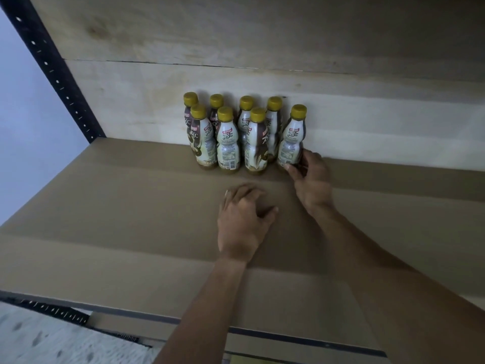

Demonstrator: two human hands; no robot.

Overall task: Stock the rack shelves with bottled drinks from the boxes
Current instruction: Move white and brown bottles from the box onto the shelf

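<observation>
Several coffee-drink bottles with gold caps (228, 139) stand in two rows at the back of the brown shelf board (118, 206). The rightmost bottle (292, 137) stands upright on the shelf, and my right hand (311, 177) grips its lower part with thumb and fingers. My left hand (245, 219) hovers or rests low over the shelf in front of the rows, fingers loosely curled, holding nothing.
A pale wooden back panel (262, 74) closes the rack behind the bottles. A black perforated upright (52, 72) runs along the left. The shelf's dark metal front edge (131, 312) lies near me. Light speckled floor (39, 340) shows at the lower left.
</observation>
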